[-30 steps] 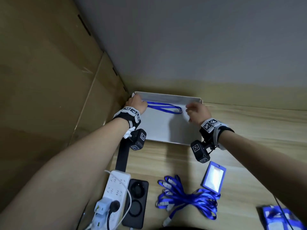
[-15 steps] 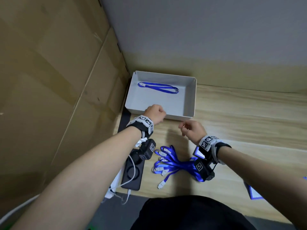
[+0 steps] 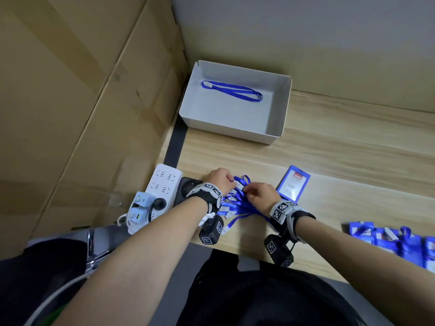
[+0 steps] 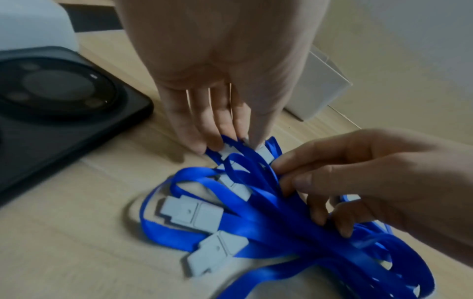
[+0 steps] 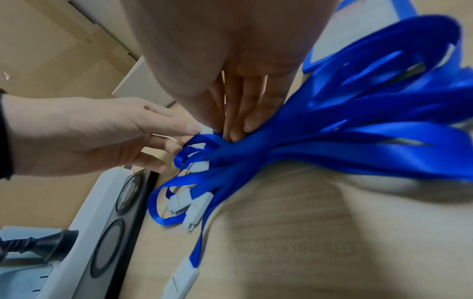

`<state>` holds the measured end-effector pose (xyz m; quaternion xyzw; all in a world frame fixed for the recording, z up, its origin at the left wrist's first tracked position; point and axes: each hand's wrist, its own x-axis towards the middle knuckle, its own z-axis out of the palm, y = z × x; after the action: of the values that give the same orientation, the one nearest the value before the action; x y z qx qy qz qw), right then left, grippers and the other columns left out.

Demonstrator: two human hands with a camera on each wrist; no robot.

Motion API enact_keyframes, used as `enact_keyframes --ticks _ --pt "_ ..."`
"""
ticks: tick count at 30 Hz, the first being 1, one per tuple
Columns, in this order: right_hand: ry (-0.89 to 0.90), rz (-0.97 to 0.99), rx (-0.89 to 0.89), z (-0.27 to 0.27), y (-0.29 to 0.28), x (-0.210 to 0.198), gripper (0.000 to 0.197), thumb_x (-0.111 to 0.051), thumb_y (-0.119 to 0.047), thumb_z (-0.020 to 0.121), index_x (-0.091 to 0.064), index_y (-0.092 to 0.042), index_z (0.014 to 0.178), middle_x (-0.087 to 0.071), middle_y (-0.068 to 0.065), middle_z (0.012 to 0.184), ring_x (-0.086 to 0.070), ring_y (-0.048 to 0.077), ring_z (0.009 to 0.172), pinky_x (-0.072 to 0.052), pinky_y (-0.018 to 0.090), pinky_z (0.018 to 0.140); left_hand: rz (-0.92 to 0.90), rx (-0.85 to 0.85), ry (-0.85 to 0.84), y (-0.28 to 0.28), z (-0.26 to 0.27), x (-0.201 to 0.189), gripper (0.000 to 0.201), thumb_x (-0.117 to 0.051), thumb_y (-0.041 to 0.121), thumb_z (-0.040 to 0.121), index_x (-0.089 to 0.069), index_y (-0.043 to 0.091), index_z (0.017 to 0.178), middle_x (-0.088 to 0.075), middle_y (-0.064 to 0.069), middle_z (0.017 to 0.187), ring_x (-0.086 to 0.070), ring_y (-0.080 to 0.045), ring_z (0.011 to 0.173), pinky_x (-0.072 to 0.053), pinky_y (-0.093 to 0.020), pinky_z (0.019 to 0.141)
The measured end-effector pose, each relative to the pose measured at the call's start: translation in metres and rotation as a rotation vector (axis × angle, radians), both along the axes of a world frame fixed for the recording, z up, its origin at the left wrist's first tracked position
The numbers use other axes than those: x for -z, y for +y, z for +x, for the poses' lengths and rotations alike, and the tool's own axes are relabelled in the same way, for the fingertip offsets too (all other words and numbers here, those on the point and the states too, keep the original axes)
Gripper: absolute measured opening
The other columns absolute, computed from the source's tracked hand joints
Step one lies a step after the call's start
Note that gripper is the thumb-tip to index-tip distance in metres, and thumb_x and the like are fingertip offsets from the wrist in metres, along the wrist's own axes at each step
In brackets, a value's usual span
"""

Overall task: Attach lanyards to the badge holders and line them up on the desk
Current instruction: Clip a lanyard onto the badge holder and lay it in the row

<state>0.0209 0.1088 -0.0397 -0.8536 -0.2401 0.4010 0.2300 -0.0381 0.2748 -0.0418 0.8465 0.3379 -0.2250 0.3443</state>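
1. The left hand (image 3: 219, 181) is down on the pile of blue lanyards (image 4: 268, 218), near the front edge of the bench (image 3: 329, 161). Its fingertips (image 4: 253, 139) pinch a grey clip (image 4: 263, 151) at the top of the pile.
2. The right hand (image 3: 261, 196) is just beside the left hand. Its fingers (image 4: 302, 174) are curled into the blue straps and grip them.
3. The pile lies on the bench between the two hands. More grey clips (image 4: 194, 212) stick out of it toward the front edge.
4. One blue badge holder (image 3: 293, 184) lies flat on the bench, just to the right of the right hand. It has a white card with a red top inside.
5. More blue badge holders (image 3: 395, 243) lie near the front right edge of the bench. They look blurry.
6. A black phone (image 4: 51, 97) lies face down by the left edge of the bench, just beside the left hand.
7. A white power strip (image 3: 155, 196) with plugs in it sits past the phone, at the left edge.
8. A white box (image 3: 226, 128) sits in the back left corner of the bench. One blue lanyard (image 3: 231, 90) lies flat inside it.
9. Brown cardboard (image 3: 82, 102) stands along the left side.
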Motion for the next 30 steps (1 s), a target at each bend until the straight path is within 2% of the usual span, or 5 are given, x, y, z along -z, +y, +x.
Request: enact_keyframes --ticks 12,15,19,26,30 --pt "0.088 0.089 0.096 0.009 0.002 -0.009 0.014 -0.063 -0.013 0.085 -0.064 -0.025 0.094 -0.067 -0.003 0.083 -0.061 0.018 0.074 -0.053 0.037 0.082 -0.033 0.017 -0.109 0.012 0.002 -0.021 0.013 -0.081 0.031 0.078 -0.075 0.020 0.073 -0.069 0.010 0.073 -0.064 -0.009 0.069 -0.048 -0.023 0.059" --pt "0.003 0.139 0.049 0.014 0.008 -0.020 0.015 -0.067 -0.021 0.087 -0.067 -0.016 0.101 -0.065 0.001 0.087 -0.059 0.022 0.081 -0.047 0.033 0.078 -0.207 -0.036 -0.146 0.020 0.008 -0.035 0.011 -0.079 0.023 0.079 -0.073 0.015 0.074 -0.068 0.004 0.065 -0.063 -0.012 0.058 -0.051 -0.025 0.054" --pt "-0.140 0.212 -0.030 0.022 0.022 -0.040 0.024 -0.068 -0.035 0.085 -0.068 -0.012 0.078 -0.057 0.004 0.087 -0.051 0.020 0.084 -0.043 0.035 0.077 -0.351 -0.027 -0.140 0.035 0.021 -0.061 0.010 -0.073 0.013 0.086 -0.065 0.010 0.082 -0.065 -0.004 0.069 -0.060 -0.012 0.057 -0.043 -0.020 0.040" --pt "0.247 0.388 0.323 0.049 0.017 -0.098 0.039 -0.054 -0.022 0.084 -0.044 -0.023 0.047 -0.044 -0.008 0.043 -0.036 0.011 0.046 -0.032 0.028 0.051 -0.086 -0.066 -0.174 0.053 0.054 -0.089 0.020 -0.059 0.026 0.096 -0.055 0.019 0.078 -0.067 -0.009 0.079 -0.062 -0.023 0.063 -0.047 -0.026 0.048" --pt "0.198 0.392 0.279 0.068 -0.001 -0.139 0.019 -0.041 -0.033 0.070 -0.038 -0.020 0.057 -0.038 -0.008 0.050 -0.028 0.006 0.049 -0.025 0.020 0.049 0.095 0.012 -0.117 0.043 0.079 -0.098 0.031 -0.057 0.029 0.097 -0.068 0.010 0.076 -0.068 -0.014 0.078 -0.062 -0.031 0.066 -0.052 -0.036 0.067"
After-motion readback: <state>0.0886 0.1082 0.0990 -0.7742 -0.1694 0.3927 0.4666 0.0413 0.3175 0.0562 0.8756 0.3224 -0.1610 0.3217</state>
